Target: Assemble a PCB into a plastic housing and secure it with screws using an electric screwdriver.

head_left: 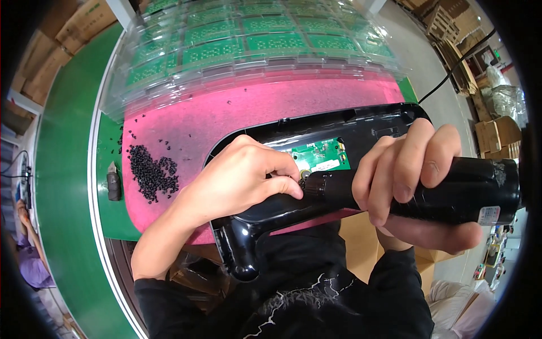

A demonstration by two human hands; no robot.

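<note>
My right hand point(409, 169) is wrapped round a black electric screwdriver point(474, 189), which lies nearly level and points left. Below it, a shallow black plastic housing point(327, 120) rests on a pink mat point(192, 121), a rounded arm of it jutting over the near edge. A green circuit board point(320, 151) sits inside the housing. My left hand point(240, 178) reaches over the housing, thumb and forefinger pinched beside the driver's nose. Small dark bits show at those fingertips, too small to name. The driver's tip is hidden there.
A heap of small black screws point(151, 172) lies on the mat's left side, with a few strays around it. Clear plastic trays point(248, 42) of green circuit boards stand stacked at the back. A small dark block point(114, 182) is at the left. A black cable point(454, 65) hangs at right.
</note>
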